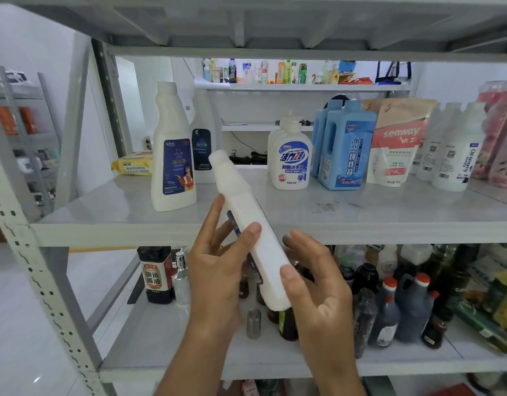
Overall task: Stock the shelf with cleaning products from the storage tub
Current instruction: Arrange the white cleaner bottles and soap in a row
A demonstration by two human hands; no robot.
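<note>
The person is holding the white bottle (246,212) tilted, cap pointing up and away, just in front of the shelf (361,215) edge. The left hand (218,270) is wrapping round its middle while the right hand (318,295) is cupping its base between thumb and fingers. It is looking like stiff, smooth plastic, probably weighty with liquid and a little slippery, so gripping the flat body mid-way and supporting the bottom seems wisest.
</note>
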